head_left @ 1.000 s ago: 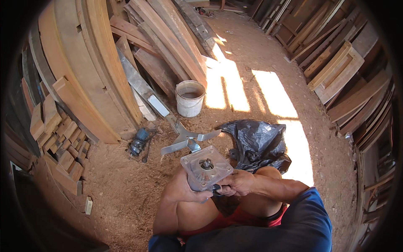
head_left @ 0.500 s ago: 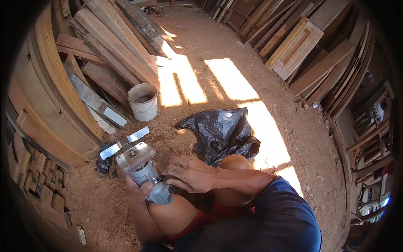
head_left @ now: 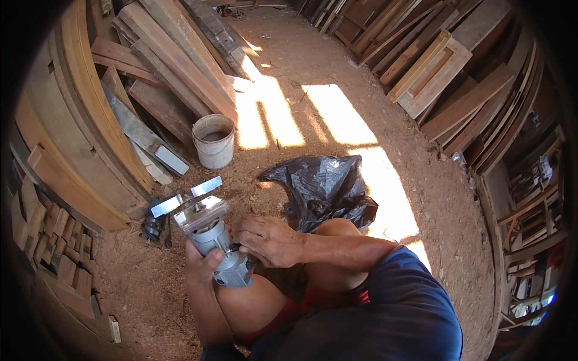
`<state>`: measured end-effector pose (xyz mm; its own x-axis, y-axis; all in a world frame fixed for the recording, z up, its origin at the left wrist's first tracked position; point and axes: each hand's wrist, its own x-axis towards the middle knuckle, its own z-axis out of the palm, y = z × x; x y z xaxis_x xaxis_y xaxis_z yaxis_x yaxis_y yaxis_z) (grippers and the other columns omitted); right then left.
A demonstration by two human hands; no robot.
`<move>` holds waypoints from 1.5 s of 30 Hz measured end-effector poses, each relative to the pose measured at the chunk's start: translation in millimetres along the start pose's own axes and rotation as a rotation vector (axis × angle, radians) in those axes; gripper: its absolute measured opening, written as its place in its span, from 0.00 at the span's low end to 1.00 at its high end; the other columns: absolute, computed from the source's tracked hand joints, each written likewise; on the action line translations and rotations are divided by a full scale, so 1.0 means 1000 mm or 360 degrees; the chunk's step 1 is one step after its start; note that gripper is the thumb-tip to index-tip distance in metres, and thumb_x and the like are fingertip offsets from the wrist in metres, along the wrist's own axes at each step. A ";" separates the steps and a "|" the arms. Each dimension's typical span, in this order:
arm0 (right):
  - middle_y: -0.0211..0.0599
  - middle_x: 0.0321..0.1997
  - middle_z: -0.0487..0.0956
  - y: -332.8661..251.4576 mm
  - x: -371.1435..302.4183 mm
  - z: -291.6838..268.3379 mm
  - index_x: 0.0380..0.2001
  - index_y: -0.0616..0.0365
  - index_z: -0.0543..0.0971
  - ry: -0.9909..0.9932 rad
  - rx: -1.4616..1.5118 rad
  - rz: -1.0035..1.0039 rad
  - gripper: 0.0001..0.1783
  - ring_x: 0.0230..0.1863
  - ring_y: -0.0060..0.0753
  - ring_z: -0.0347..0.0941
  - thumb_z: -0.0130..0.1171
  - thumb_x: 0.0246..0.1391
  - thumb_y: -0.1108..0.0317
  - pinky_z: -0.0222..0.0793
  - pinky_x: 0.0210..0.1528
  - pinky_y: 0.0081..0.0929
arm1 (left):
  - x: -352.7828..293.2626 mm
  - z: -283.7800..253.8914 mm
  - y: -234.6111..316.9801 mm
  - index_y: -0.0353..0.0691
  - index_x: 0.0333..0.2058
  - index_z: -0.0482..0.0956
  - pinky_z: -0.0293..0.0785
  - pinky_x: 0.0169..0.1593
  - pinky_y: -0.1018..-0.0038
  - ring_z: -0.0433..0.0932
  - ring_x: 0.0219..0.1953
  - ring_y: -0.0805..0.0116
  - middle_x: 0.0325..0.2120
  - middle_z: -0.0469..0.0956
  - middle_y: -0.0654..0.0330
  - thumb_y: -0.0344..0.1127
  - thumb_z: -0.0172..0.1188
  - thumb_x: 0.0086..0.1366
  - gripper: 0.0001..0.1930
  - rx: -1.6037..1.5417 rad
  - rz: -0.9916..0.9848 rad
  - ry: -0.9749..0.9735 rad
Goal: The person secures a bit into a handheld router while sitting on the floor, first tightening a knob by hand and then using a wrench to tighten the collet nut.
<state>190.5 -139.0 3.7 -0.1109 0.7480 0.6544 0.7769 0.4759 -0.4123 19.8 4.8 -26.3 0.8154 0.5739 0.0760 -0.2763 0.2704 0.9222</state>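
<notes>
My left hand [head_left: 203, 266] is wrapped round the grey body of a trim router [head_left: 212, 240], its thumb across the near side. The tool rests by my bare left thigh with its flat metal base [head_left: 203, 215] tipped upward, and the collet shows at the base's centre. My right hand [head_left: 272, 242] is closed against the router's right side. Its curled fingertips pinch a small dark part there, mostly hidden by the fingers.
A crumpled black plastic bag [head_left: 325, 186] lies ahead on the sawdust-strewn floor, with a white bucket [head_left: 215, 153] beyond it to the left. Shiny metal strips [head_left: 206, 186] and a dark tool [head_left: 152, 230] lie left of the router. Planks [head_left: 174, 60] lean along both sides.
The whole view has shifted slightly, so things sit a little farther right. Both hands keep their places on the router, with only slight movement of the right fingers.
</notes>
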 end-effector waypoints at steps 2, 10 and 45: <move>0.45 0.41 0.73 0.004 0.000 0.002 0.43 0.65 0.76 0.0000 -0.0006 -0.0044 0.16 0.42 0.51 0.75 0.67 0.51 0.76 0.75 0.42 0.45 | 0.002 -0.002 0.000 0.29 0.58 0.68 0.81 0.49 0.67 0.82 0.45 0.63 0.46 0.80 0.50 0.47 0.77 0.49 0.43 0.0027 0.0016 -0.0020; 0.45 0.39 0.75 0.005 0.008 -0.001 0.40 0.62 0.76 -0.0074 0.0044 0.0002 0.10 0.41 0.54 0.75 0.64 0.56 0.74 0.73 0.43 0.48 | 0.001 -0.002 -0.001 0.29 0.59 0.68 0.81 0.50 0.67 0.82 0.46 0.63 0.47 0.80 0.50 0.46 0.77 0.50 0.43 0.0016 0.0035 0.0011; 0.48 0.34 0.81 -0.010 0.004 -0.015 0.41 0.63 0.81 -0.0189 0.0734 0.0658 0.07 0.37 0.52 0.80 0.58 0.65 0.71 0.75 0.41 0.43 | -0.006 -0.004 -0.007 0.27 0.60 0.68 0.81 0.51 0.69 0.83 0.47 0.65 0.50 0.79 0.50 0.48 0.78 0.49 0.45 0.0018 0.0186 -0.0125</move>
<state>191.8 -147.9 19.8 0.0530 0.9464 0.3185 0.4261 0.2670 -0.8643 14.9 3.1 -34.7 0.8156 0.5383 0.2121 -0.3660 0.1962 0.9097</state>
